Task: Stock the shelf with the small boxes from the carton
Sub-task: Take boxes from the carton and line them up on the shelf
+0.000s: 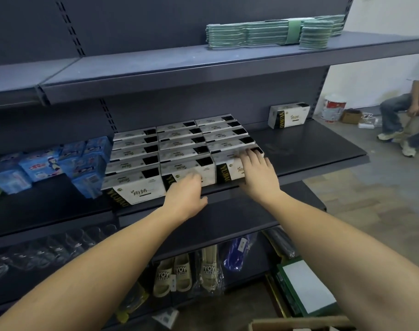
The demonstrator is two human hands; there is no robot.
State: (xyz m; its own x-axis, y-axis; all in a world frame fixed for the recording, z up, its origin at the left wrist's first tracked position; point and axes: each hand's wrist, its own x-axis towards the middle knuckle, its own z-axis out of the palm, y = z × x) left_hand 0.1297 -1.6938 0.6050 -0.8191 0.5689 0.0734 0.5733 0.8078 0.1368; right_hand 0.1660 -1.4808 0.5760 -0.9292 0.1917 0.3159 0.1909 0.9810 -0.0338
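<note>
Several small white-and-black boxes (179,144) stand in three tight rows on the dark middle shelf (311,149). My left hand (185,194) rests with loose fingers against the front face of the middle row's front box (203,172). My right hand (258,173) lies flat with spread fingers on the top and front of the right row's front box (225,174). One more box of the same kind (288,115) stands alone at the shelf's far right. A corner of the cardboard carton (299,324) shows at the bottom edge.
Blue packets (60,161) crowd the shelf left of the boxes. Green folded cloths (270,34) lie on the upper shelf. Slippers (175,275) hang below. A person (404,115) sits on the floor at the right near a bucket (333,107).
</note>
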